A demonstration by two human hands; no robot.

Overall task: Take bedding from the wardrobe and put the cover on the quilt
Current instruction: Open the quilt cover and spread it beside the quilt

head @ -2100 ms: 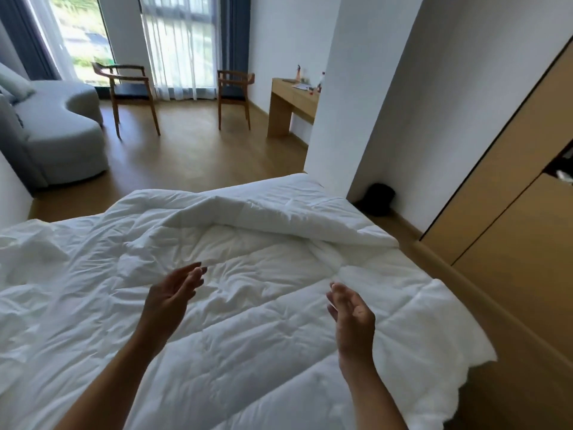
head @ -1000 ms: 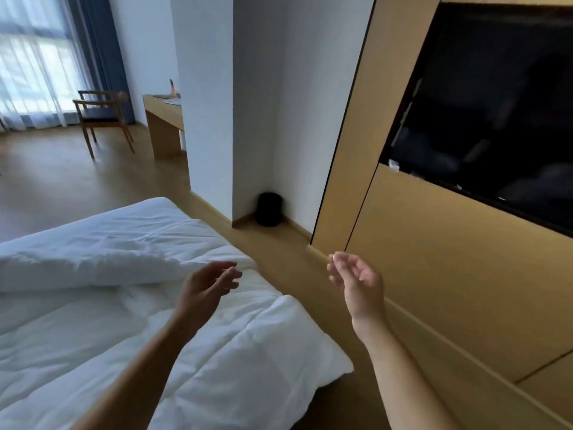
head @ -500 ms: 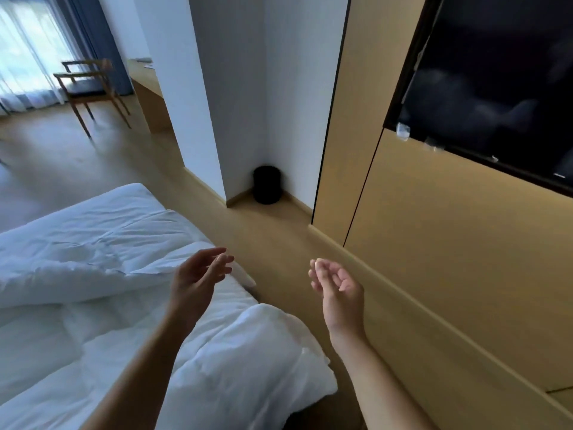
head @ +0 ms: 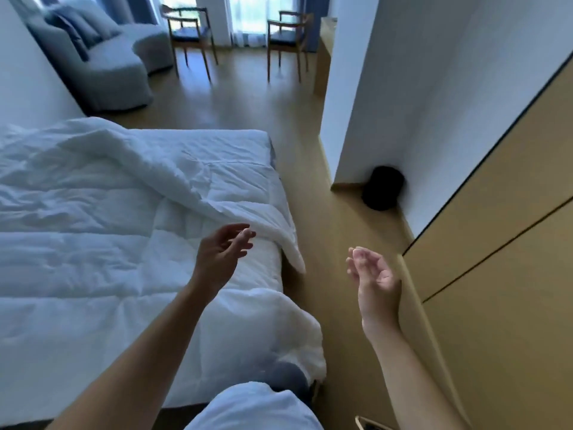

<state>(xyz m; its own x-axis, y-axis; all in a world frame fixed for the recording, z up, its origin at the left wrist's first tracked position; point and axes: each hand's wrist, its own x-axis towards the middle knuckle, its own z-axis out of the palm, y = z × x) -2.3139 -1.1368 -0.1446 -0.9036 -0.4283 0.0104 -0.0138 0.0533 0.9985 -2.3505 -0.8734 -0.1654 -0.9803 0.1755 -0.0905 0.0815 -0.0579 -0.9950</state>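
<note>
Quick one from my feed. Both hands are up in the air with nothing in them. The left hand hangs over the right edge of the bed, fingers loose and a bit curled, palm turned inward. It's just beside the flap of quilt but I don't see it touching. The right hand is much the same, relaxed and half open with the palm facing the left one. It sits over the strip of wood floor between the bed and the wood panels on the right.

The quilt is white, rumpled and spread across the bed. One part is folded back over itself, and its corner droops off the right edge toward the floor. The near right corner of the quilt bunches up and spills over the bed's corner too, right by my person's knee.

Past the bed, a small black bin sits on the floor in the nook against the white wall. Further back are two wooden chairs by the window, a grey sofa on the left, and the end of a wooden desk poking out from behind the wall.
</note>
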